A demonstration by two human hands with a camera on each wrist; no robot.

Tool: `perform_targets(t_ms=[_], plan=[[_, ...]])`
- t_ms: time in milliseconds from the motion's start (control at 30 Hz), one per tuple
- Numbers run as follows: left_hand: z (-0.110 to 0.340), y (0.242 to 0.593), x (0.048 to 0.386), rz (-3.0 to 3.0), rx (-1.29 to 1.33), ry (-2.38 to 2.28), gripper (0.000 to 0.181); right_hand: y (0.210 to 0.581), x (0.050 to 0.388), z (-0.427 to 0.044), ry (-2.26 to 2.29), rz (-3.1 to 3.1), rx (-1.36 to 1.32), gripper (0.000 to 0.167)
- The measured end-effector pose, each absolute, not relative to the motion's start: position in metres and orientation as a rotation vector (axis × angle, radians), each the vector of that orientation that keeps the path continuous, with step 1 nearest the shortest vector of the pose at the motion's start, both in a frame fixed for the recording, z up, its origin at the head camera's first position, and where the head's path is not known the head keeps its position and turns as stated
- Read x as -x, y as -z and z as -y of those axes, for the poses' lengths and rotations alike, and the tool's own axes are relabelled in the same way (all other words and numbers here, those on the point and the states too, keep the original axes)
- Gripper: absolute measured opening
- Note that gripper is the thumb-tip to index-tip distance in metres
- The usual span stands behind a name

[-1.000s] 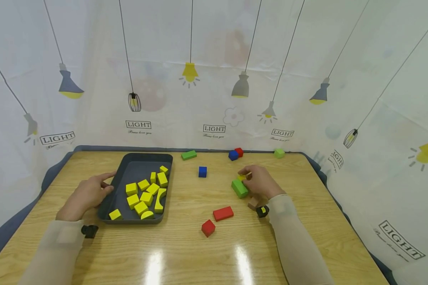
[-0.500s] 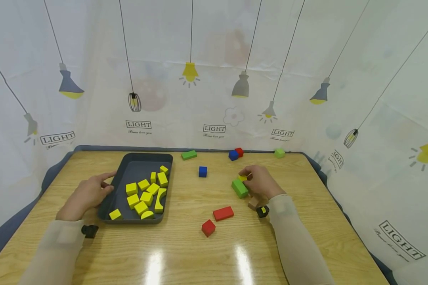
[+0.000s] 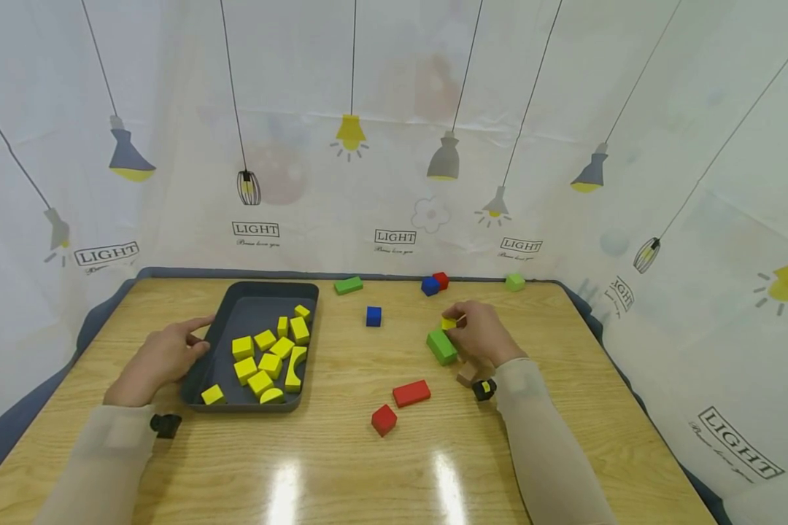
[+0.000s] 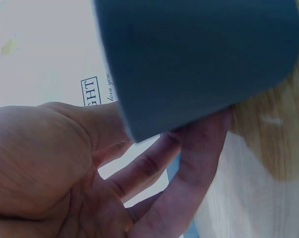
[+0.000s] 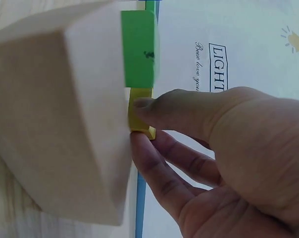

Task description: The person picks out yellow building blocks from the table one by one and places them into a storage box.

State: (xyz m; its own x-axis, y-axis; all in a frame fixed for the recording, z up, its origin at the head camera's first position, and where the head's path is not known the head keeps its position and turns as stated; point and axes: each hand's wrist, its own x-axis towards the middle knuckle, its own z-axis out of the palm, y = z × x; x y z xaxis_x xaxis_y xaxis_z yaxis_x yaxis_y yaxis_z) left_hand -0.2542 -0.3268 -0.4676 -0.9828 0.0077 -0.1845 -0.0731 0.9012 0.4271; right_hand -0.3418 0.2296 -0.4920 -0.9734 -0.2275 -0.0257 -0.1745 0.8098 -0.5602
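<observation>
My left hand (image 3: 165, 359) lies at the left side of a dark grey tray (image 3: 249, 289), its thumb and extended index finger against the edge. In the left wrist view, a finger touches the tray wall (image 4: 204, 64) low down; the thumb tip is hidden. Several yellow blocks (image 3: 270, 365) lie inside. My right hand (image 3: 481, 332) pinches a small yellow block (image 3: 448, 323) between thumb and fingers, as the right wrist view shows. A green block (image 3: 441, 347) sits just in front of that hand. Below the wrist is a plain wooden block (image 3: 467, 375), partly hidden.
On the wooden table (image 3: 341, 467) also lie a long red block (image 3: 411, 394), a red cube (image 3: 384, 421) and a blue cube (image 3: 373, 316). Along the far edge are a flat green block (image 3: 349, 286), a second blue cube (image 3: 430, 286), another red block (image 3: 441, 280) and a light green cube (image 3: 515, 282).
My right hand has shifted slightly up and away with the yellow block, opening a small gap from the green block. The left hand and tray look unmoved.
</observation>
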Motion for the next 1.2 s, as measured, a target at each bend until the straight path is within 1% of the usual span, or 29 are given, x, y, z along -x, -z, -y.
perform_targets(t_ms=[267, 533, 833, 1200], plan=[[0.327, 0.467, 0.255, -2.873, 0.046, -0.658, 0.067, 0.487, 0.341, -0.227, 0.922, -2.934, 0.355, 0.038], [0.326, 0.467, 0.257, -2.875, 0.027, -0.667, 0.066, 0.477, 0.335, -0.217, 0.906, -2.992, 0.446, 0.036], [0.329, 0.469, 0.255, -2.859, 0.056, -0.67, 0.069, 0.473, 0.332, -0.187, 0.895, -2.988, 0.572, 0.035], [0.329, 0.468, 0.255, -2.846, 0.057, -0.692, 0.068, 0.468, 0.319, -0.142, 0.85, -2.972, 0.703, 0.034]])
